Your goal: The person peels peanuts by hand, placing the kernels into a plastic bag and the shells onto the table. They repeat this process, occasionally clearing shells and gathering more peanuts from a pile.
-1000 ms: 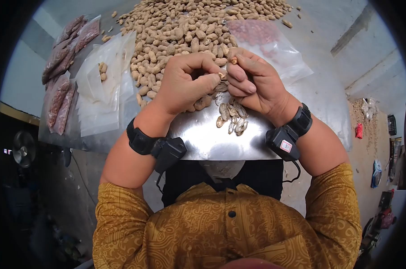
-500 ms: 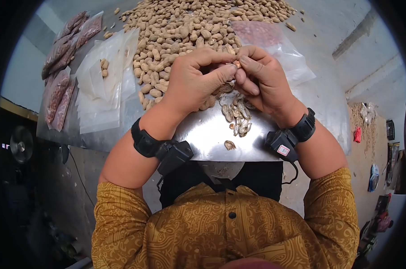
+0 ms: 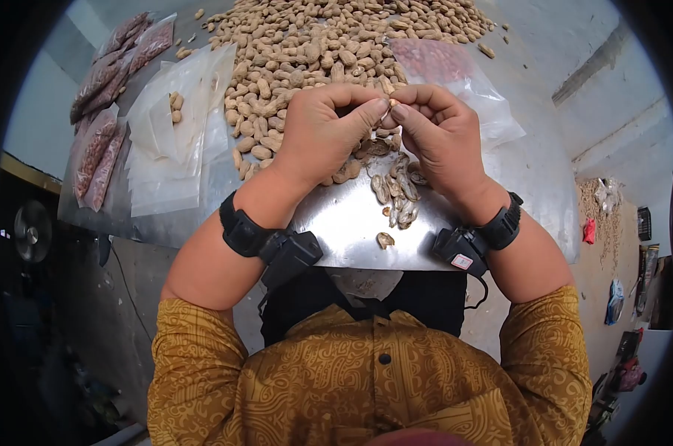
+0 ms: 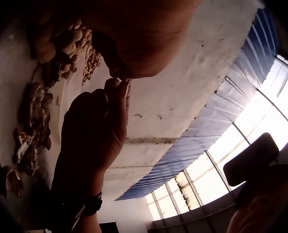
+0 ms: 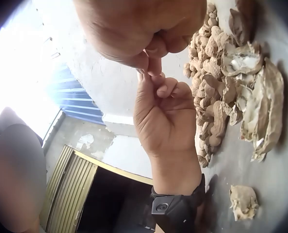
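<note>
In the head view my left hand (image 3: 325,126) and right hand (image 3: 444,134) meet fingertip to fingertip over the near edge of a peanut heap (image 3: 307,59). Between their thumbs and forefingers they pinch a small peanut kernel (image 3: 392,105), mostly hidden by the fingertips. The right wrist view shows the left hand (image 5: 165,121) with its other fingers curled in. Below the hands, several split peanut shells (image 3: 397,197) lie in a small pile on the metal table (image 3: 336,230). One shell piece (image 3: 385,240) sits apart, closer to the table's front edge.
Left of the heap lie flat clear plastic bags (image 3: 162,167) with two peanuts (image 3: 176,106) on top. Filled bags of reddish kernels (image 3: 99,156) line the table's left side. To the right of the heap is a partly filled bag (image 3: 440,63).
A second ago the hands were apart, the right holding a reddish kernel. Since then they have come together at the fingertips, and a shell piece has appeared near the table's front edge.
</note>
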The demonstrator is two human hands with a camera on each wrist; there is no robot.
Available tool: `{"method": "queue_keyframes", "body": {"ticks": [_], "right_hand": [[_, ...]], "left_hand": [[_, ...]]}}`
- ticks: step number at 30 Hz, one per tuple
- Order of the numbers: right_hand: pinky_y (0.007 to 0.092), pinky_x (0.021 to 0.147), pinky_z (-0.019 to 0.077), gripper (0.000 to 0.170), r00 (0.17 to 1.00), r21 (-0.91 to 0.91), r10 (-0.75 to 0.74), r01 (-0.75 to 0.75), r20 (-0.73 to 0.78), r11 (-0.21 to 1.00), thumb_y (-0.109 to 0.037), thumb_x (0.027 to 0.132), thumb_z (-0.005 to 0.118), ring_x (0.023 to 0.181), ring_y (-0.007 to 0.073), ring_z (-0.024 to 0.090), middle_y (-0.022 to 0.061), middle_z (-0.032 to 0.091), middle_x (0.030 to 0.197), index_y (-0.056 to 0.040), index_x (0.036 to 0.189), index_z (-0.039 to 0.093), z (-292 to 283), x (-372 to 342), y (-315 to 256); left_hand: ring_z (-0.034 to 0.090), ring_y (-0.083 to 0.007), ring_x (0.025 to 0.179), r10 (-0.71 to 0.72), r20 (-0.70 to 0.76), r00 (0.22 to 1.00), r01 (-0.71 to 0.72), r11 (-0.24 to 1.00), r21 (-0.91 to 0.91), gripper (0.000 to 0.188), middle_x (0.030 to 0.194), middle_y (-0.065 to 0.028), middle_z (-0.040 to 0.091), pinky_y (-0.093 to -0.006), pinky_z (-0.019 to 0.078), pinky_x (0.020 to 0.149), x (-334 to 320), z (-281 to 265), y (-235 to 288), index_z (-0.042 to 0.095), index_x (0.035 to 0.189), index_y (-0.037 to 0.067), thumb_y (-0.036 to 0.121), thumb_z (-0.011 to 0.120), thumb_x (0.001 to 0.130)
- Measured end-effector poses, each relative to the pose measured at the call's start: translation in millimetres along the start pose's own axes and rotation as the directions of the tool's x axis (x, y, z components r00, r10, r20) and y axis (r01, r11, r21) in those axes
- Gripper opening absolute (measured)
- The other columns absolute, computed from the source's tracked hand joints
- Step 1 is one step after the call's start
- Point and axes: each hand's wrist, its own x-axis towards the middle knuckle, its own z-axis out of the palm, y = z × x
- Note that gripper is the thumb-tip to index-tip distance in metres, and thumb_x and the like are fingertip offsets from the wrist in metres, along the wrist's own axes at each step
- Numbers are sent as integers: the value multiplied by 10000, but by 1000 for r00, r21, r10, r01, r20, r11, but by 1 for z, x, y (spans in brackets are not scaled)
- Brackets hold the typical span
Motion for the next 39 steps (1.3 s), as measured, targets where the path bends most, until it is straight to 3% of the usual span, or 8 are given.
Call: {"method": "queue_keyframes", "body": {"ticks": [3,8,14,27,30,33,36,39], "right_hand": [[148,541,412,121,999,97,32,-33,11,995,-68,867,573,634,34,539,37,636,779,13,955,593,0,0,1],[149,439,330,120,995,274,99,-95,0,957,-96,890,545,498,28,433,55,624,752,14,927,572,4,0,4],[171,410,316,167,988,399,147,-154,48,904,-135,920,510,437,44,386,73,606,733,7,839,546,3,2,6],[186,414,339,103,972,548,214,-231,96,804,-84,906,520,426,55,397,97,614,755,14,887,542,3,2,1],[185,415,340,89,971,564,213,-236,107,791,-61,893,530,431,58,402,110,613,765,21,924,546,1,2,2],[185,418,341,87,969,585,216,-245,120,773,-43,881,536,439,60,406,115,610,768,20,940,548,0,2,3],[186,420,337,91,965,581,223,-259,135,771,-49,878,536,449,60,409,106,601,763,7,949,547,-1,2,5],[200,433,337,139,956,564,244,-292,160,772,-125,903,506,471,72,421,94,590,764,-11,972,543,-2,2,11]], "left_hand": [[598,-74,705,70,21,997,-70,997,-11,135,778,-58,669,-197,483,648,1,0,-4,673,877,-38,80,626,832],[597,-68,685,26,-32,999,-24,998,57,134,764,-56,670,-195,483,618,-1,3,0,672,877,-36,81,636,822],[581,-60,666,21,-57,998,-17,998,63,142,757,-44,664,-189,473,597,-1,5,-2,674,876,-32,93,650,812],[570,-59,669,6,-45,999,-6,1000,-3,143,764,-40,657,-194,463,592,2,2,-6,670,860,-29,102,646,809],[537,-45,590,60,-34,998,-61,998,-8,168,758,-26,637,-170,421,510,4,2,-13,658,908,-18,134,634,840],[561,-54,637,1,25,1000,1,997,-80,169,771,-33,640,-170,429,540,4,-1,-12,652,919,-22,129,631,844],[576,-60,684,67,43,997,-62,991,-115,164,774,-41,641,-169,434,568,4,2,-10,651,921,-19,126,633,845],[586,-70,704,81,25,996,-80,996,-27,181,773,-49,643,-178,446,596,5,2,-16,648,924,-28,133,641,842]]}}
